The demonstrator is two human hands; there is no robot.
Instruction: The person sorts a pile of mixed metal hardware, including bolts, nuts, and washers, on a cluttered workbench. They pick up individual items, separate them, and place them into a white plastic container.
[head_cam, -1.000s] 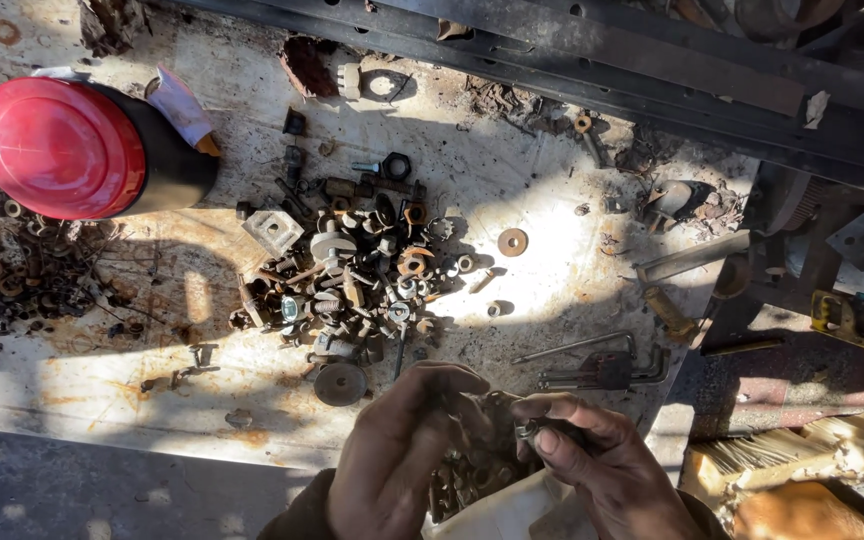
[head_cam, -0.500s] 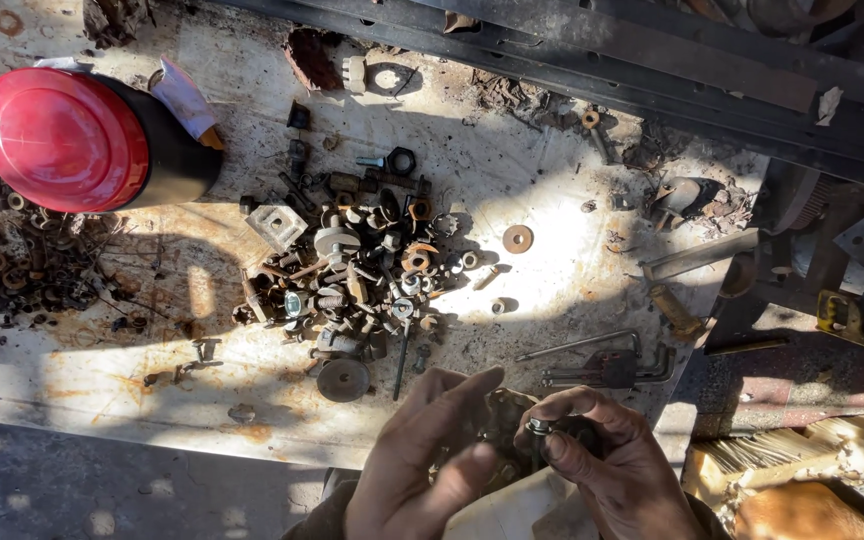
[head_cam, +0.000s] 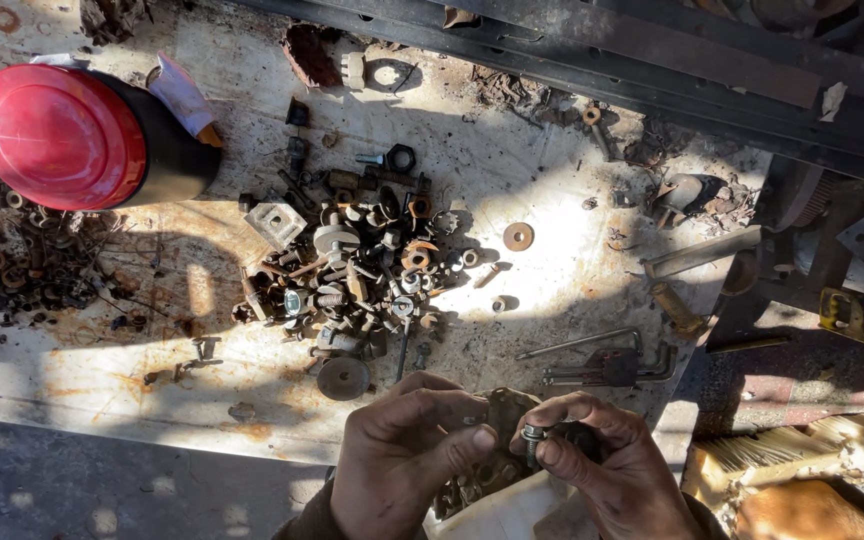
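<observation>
My left hand (head_cam: pixel 404 455) and my right hand (head_cam: pixel 602 470) meet at the bottom middle, over a white container (head_cam: pixel 512 510) of rusty hardware. My right hand pinches a small bolt (head_cam: pixel 531 436) with a shiny head between thumb and fingers. My left hand curls around a dark rusty metal part (head_cam: pixel 500 410) held between both hands. Just beyond my hands lies a pile of rusty nuts, bolts and washers (head_cam: pixel 362 270) on the stained bench top (head_cam: pixel 552 290).
A black container with a red lid (head_cam: pixel 62 135) lies at the upper left. A round disc (head_cam: pixel 343 378), a lone washer (head_cam: pixel 518 236), hex keys (head_cam: pixel 602 365) and another scrap heap (head_cam: pixel 32 270) lie around. Dark steel beams (head_cam: pixel 652 60) cross the top; tools clutter the right.
My hands have come together and risen slightly. My left hand, earlier spread over the container, now curls around the dark part, and my right hand holds the bolt up against it.
</observation>
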